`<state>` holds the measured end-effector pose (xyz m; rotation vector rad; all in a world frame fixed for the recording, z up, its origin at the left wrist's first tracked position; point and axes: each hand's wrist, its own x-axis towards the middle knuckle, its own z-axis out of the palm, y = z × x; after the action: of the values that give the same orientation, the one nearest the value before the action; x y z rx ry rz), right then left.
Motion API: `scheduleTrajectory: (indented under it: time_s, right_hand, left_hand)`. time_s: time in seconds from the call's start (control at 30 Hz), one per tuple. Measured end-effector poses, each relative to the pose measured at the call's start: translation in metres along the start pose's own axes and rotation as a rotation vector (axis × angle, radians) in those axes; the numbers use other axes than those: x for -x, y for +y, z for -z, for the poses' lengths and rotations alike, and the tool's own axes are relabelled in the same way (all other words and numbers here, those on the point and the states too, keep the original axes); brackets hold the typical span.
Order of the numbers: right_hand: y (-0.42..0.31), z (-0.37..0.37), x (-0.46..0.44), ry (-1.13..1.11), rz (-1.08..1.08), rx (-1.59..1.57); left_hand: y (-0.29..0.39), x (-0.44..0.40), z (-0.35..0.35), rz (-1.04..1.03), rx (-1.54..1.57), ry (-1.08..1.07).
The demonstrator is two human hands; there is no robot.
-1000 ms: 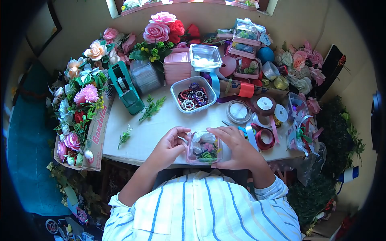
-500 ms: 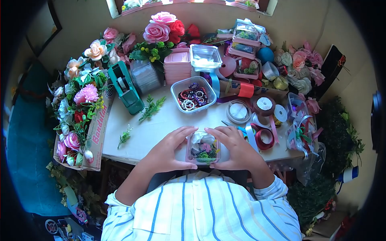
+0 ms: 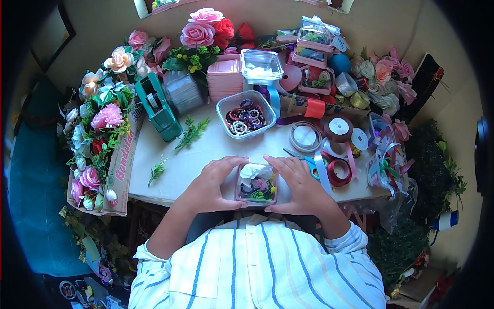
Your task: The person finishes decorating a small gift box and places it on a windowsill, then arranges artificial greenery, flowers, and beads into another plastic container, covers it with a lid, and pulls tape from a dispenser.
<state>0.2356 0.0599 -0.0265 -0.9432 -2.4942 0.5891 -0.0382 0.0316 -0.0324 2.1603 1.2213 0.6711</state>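
Observation:
A small clear plastic box (image 3: 257, 184) with a pink base lies near the table's front edge. Inside it I make out white paper or cloth, a pink flower, green leaves and a bit of yellow. My left hand (image 3: 217, 184) curves round the box's left side, thumb at the near corner and fingers at the far one. Mirroring it, my right hand (image 3: 294, 185) cups the right side, fingertips at the corners. Just beyond that hand lie scissors (image 3: 307, 160) with blue handles, partly hidden.
A tub of beaded bracelets (image 3: 246, 114) stands beyond the box. Green sprigs (image 3: 192, 133) and a green tape dispenser (image 3: 157, 107) are to the left, beside a carton of artificial flowers (image 3: 123, 170). Ribbon rolls (image 3: 338, 171) crowd the right; stacked pink trays (image 3: 224, 77) stand behind.
The camera view has tipped slightly, so everything sits a little higher in the picture. Both hands stay round the box, with only small shifts of the fingers.

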Motion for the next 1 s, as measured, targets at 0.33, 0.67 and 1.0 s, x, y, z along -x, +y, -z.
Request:
scheduleTrajectory:
  time_s: [0.33, 0.67, 1.0]
  right_hand:
    - [0.004, -0.003, 0.004, 0.03, -0.032, 0.005]
    - [0.009, -0.005, 0.007, 0.027, -0.023, 0.05]
    - [0.011, -0.001, -0.002, 0.007, -0.053, -0.014]
  left_hand:
    - [0.001, -0.003, 0.003, -0.017, -0.103, -0.006]
    - [-0.005, -0.004, -0.002, -0.067, -0.153, -0.011]
    - [-0.006, -0.009, 0.003, -0.015, -0.153, -0.06]
